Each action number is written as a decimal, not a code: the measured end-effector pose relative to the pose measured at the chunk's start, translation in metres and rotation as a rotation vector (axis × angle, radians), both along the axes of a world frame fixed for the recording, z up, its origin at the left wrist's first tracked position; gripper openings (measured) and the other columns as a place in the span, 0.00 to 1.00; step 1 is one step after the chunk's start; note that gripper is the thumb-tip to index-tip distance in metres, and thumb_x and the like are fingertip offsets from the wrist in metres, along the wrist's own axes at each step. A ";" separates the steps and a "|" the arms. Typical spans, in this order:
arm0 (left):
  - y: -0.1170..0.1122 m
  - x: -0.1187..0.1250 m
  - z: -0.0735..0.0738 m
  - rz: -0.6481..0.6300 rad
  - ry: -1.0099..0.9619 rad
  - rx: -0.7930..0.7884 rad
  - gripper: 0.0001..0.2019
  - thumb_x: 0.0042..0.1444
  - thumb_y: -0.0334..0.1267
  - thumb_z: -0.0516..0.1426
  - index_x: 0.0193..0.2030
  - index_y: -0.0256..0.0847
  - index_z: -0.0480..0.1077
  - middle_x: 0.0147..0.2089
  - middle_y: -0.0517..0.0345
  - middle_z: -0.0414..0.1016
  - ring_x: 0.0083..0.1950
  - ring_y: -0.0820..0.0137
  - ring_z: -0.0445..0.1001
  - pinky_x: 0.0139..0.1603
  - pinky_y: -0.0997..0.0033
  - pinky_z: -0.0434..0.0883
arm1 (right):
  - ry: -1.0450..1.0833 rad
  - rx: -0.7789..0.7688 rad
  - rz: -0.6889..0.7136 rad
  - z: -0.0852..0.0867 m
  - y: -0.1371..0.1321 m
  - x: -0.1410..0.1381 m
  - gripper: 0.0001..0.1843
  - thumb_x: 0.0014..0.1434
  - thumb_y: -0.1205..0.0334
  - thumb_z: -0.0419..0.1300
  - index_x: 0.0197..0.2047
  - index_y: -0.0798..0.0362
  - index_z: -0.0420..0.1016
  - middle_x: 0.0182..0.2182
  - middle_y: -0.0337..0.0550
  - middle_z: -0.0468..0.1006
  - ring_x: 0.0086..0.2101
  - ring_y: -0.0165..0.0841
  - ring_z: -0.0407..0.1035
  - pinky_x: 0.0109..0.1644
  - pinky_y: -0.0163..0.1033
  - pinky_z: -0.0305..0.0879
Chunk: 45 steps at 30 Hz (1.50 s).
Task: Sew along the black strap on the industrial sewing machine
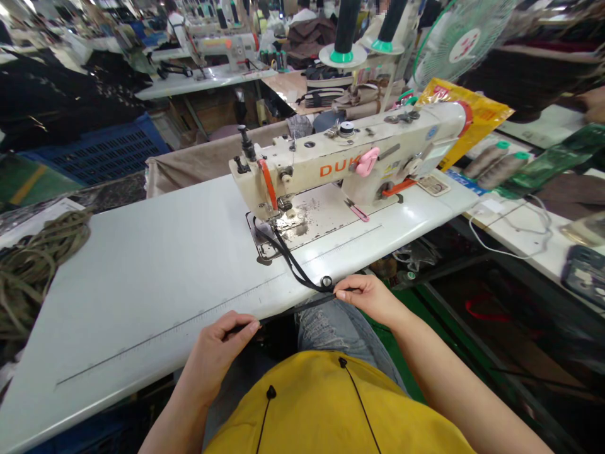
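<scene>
A black strap runs from under the needle area of the white sewing machine to the table's front edge. My right hand pinches it there, beside a small ring that lies against the strap. Another stretch of the dark strap passes below the table edge towards my left hand. Thumb and forefinger of my left hand are pressed together on what looks like the strap's end, mostly hidden by the fingers. On the machine bed rest pink-handled thread snips.
A heap of olive webbing lies at the table's left end. Thread cones, a white cable and a dark phone are at the right. A green fan and yellow bag stand behind the machine.
</scene>
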<state>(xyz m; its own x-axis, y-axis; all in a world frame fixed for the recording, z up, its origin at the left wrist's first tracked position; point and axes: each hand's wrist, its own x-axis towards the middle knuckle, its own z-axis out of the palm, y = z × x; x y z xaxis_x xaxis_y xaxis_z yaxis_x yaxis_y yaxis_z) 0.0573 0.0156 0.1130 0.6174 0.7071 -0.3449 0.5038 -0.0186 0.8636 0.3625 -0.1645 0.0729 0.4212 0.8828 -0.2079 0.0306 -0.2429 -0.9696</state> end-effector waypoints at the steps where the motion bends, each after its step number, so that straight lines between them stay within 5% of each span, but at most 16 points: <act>1: 0.000 0.001 -0.001 -0.009 0.011 0.018 0.20 0.57 0.58 0.65 0.36 0.41 0.82 0.38 0.54 0.81 0.41 0.62 0.74 0.42 0.68 0.68 | -0.016 0.005 -0.003 0.000 0.000 0.000 0.22 0.52 0.40 0.74 0.35 0.53 0.86 0.33 0.45 0.83 0.36 0.38 0.76 0.43 0.41 0.73; 27: 0.000 0.001 -0.005 0.052 0.037 -0.018 0.25 0.51 0.64 0.67 0.34 0.40 0.82 0.34 0.53 0.80 0.38 0.61 0.72 0.39 0.67 0.67 | -0.024 0.008 -0.020 -0.004 0.004 0.000 0.21 0.53 0.41 0.73 0.31 0.53 0.84 0.30 0.44 0.82 0.33 0.37 0.75 0.40 0.40 0.72; 36: -0.002 0.001 -0.005 0.029 0.009 -0.036 0.21 0.56 0.59 0.66 0.34 0.40 0.82 0.35 0.54 0.78 0.38 0.63 0.70 0.40 0.67 0.65 | -0.041 0.000 -0.038 -0.007 0.005 0.003 0.21 0.52 0.41 0.73 0.31 0.52 0.84 0.31 0.44 0.83 0.33 0.37 0.75 0.41 0.42 0.73; 39: -0.003 0.002 0.001 -0.055 0.007 -0.018 0.19 0.60 0.56 0.64 0.34 0.41 0.80 0.33 0.57 0.74 0.35 0.66 0.68 0.38 0.68 0.64 | -0.059 0.008 -0.014 -0.006 0.004 0.009 0.24 0.52 0.38 0.73 0.33 0.53 0.85 0.31 0.44 0.82 0.32 0.37 0.73 0.40 0.42 0.71; 42: -0.002 0.005 0.009 -0.324 -0.047 -0.003 0.15 0.62 0.53 0.64 0.35 0.43 0.81 0.38 0.54 0.76 0.41 0.63 0.73 0.46 0.67 0.70 | -0.128 0.074 0.116 0.005 0.002 0.015 0.25 0.57 0.36 0.71 0.34 0.53 0.85 0.32 0.44 0.80 0.32 0.35 0.71 0.40 0.41 0.69; 45: -0.006 0.017 0.013 -0.512 -0.082 -0.114 0.15 0.63 0.50 0.65 0.52 0.47 0.82 0.53 0.48 0.80 0.56 0.56 0.76 0.61 0.59 0.71 | -0.171 0.191 0.271 0.020 0.004 0.018 0.22 0.63 0.39 0.69 0.37 0.52 0.85 0.34 0.43 0.78 0.36 0.35 0.71 0.43 0.40 0.67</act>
